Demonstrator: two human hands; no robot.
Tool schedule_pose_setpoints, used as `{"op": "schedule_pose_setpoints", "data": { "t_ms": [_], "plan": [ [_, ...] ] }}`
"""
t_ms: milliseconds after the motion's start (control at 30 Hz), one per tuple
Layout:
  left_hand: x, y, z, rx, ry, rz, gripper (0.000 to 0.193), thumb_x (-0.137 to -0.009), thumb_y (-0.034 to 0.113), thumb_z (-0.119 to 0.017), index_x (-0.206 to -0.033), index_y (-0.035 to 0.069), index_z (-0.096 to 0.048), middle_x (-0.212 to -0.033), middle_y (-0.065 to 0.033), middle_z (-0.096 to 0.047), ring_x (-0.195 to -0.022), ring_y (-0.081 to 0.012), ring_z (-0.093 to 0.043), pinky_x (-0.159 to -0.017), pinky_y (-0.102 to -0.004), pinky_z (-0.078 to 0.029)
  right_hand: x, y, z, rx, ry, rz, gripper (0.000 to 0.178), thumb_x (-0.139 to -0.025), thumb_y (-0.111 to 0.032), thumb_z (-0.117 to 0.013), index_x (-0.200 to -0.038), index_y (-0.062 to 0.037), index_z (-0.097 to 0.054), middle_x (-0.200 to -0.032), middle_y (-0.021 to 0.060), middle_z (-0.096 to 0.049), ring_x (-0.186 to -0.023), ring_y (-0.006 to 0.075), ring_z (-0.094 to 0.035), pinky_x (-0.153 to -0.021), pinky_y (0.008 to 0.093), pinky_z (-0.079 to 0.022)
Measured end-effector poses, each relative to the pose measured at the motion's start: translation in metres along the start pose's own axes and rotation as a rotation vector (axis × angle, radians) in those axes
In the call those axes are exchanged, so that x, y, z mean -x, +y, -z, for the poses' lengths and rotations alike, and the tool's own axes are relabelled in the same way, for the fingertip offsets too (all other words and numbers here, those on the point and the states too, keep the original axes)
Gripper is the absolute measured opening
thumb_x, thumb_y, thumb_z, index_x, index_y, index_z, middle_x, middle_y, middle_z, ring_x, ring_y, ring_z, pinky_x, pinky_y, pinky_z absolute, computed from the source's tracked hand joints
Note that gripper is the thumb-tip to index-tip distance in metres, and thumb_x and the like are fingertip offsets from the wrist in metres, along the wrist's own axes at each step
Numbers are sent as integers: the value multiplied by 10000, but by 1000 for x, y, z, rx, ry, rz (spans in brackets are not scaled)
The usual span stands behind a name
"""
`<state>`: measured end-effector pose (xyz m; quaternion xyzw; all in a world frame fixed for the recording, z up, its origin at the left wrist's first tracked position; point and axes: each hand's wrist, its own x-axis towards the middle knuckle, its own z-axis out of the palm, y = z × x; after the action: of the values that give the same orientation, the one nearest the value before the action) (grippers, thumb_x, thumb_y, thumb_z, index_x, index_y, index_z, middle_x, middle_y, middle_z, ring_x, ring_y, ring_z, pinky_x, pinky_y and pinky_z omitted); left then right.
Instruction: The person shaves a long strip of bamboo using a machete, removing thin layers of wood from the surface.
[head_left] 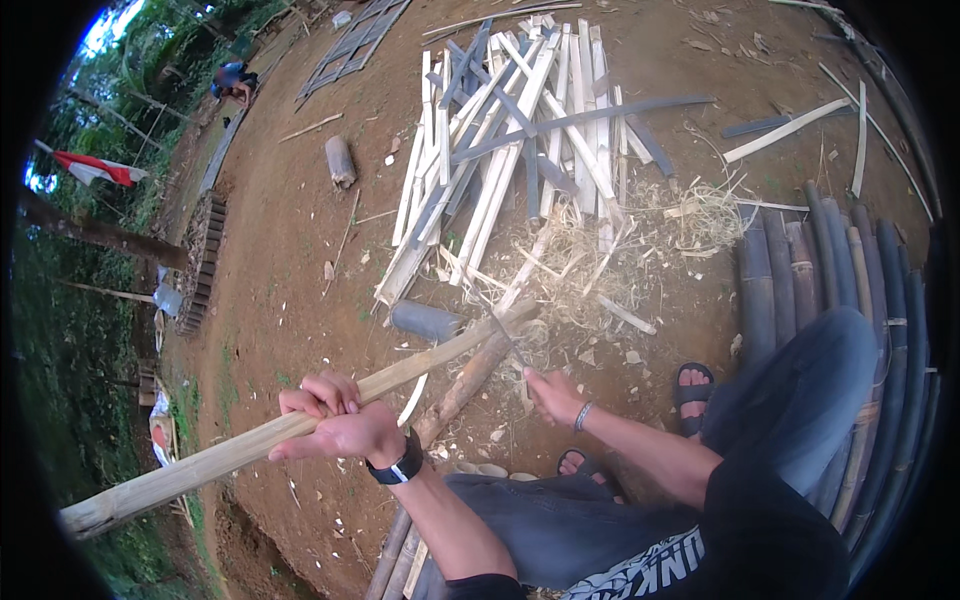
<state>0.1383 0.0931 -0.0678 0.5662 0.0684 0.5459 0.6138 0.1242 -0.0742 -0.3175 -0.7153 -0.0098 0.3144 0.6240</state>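
My left hand (pixel 335 420) is closed around a long split bamboo slat (pixel 200 463), which slants from the lower left up to the middle. A black band is on that wrist. My right hand (pixel 553 397) grips a long thin-bladed knife (pixel 503 330), its handle mostly hidden in the fingers. The blade points up and left, close to the slat's far end; I cannot tell whether it touches. Beneath that end, a round wooden pole (pixel 465 388) lies on the ground. Pale shavings (pixel 570 255) are heaped just beyond the blade.
A pile of split bamboo strips (pixel 540 110) lies ahead. Whole bamboo poles (pixel 800 265) form a platform at the right, beside my bent legs. A short bamboo piece (pixel 425 320) and a stump (pixel 340 162) rest on brown dirt. Another person (pixel 235 82) crouches far left.
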Motion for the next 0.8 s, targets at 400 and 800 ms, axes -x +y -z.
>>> {"op": "schedule_pose_setpoints", "data": {
  "t_ms": [400,800],
  "plan": [
    [1,1,-29,-1,-12,18,662,-857,773,-136,-689,139,-230,-488,11,-226,-418,-75,-196,-381,-190,-166,18,-12,-2,41,-38,156,703,-901,-646,-396,-439,-115,-398,-405,-3,-402,-378,158,-473,-417,365,-386],
    [-1,3,-27,-36,10,20,661,-856,774,-124,-691,143,-234,-496,12,-228,-424,-80,-189,-387,-199,-176,13,35,-5,-93,-19,-3,674,-882,-666,-426,-515,-102,-431,-442,8,-422,-349,132,-417,-381,332,-389]
  ]
}}
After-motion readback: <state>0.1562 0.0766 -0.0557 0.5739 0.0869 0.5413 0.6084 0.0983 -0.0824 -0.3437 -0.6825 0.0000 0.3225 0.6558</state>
